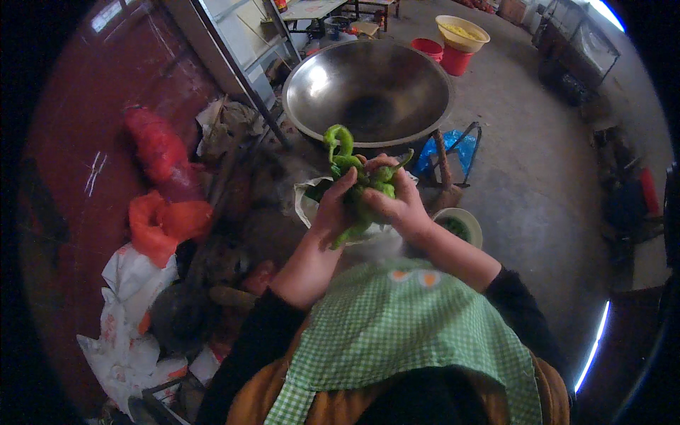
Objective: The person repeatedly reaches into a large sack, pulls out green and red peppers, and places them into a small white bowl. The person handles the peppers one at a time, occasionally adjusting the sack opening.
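Both of my hands are raised in front of me, closed around a bunch of long, curled green peppers (343,142). My left hand (335,205) grips the bunch from the left, its thumb across the peppers. From the right, my right hand (398,201) wraps round the same bunch. One pepper tip hangs out below my left hand. Under my hands is a pale sack (306,205), partly hidden by them; its contents are mostly out of sight. A pale tub (473,225) with something green inside stands right of my right forearm.
A wide metal bowl (411,92) stands just beyond my hands. A small frame stool with blue plastic (464,150) is to its right. Red buckets (455,62) and a yellow basin (473,41) stand farther back. Red mesh bags (159,145) and white sacks (127,319) lie at left.
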### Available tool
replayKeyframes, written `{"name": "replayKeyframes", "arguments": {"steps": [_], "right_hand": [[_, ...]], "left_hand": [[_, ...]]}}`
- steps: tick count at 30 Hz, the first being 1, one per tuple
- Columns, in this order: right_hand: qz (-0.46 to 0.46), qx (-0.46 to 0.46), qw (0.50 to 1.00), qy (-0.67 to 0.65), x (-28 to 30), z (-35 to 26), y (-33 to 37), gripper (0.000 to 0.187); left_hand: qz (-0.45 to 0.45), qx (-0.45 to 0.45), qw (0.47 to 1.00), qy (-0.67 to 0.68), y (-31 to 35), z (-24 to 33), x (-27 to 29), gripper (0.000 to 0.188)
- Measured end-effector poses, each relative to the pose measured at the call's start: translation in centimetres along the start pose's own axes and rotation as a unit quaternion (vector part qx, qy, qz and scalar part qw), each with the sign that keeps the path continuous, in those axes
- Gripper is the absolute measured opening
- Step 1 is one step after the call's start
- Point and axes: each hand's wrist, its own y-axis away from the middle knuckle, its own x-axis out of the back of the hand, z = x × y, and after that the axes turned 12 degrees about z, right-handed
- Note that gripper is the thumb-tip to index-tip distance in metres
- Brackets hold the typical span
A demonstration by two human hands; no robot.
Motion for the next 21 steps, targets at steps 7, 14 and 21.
{"name": "replayKeyframes", "arguments": {"steps": [7, 14, 21], "right_hand": [[0.089, 0.072, 0.965, 0.236, 0.1, 1.2, -1.5, 0.040], [-0.002, 0.220, 0.860, 0.460, 0.7, 1.7, -3.4, 0.062], [-0.062, -0.172, 0.977, 0.107, 2.3, 0.7, -4.6, 0.046]], "left_hand": [[0.032, 0.046, 0.998, 0.030, -0.1, -0.1, 0.0, 0.040], [0.083, 0.007, 0.996, 0.023, -0.6, 0.1, 1.0, 0.043], [0.105, 0.019, 0.993, 0.051, -0.8, 0.9, 2.0, 0.033]]}}
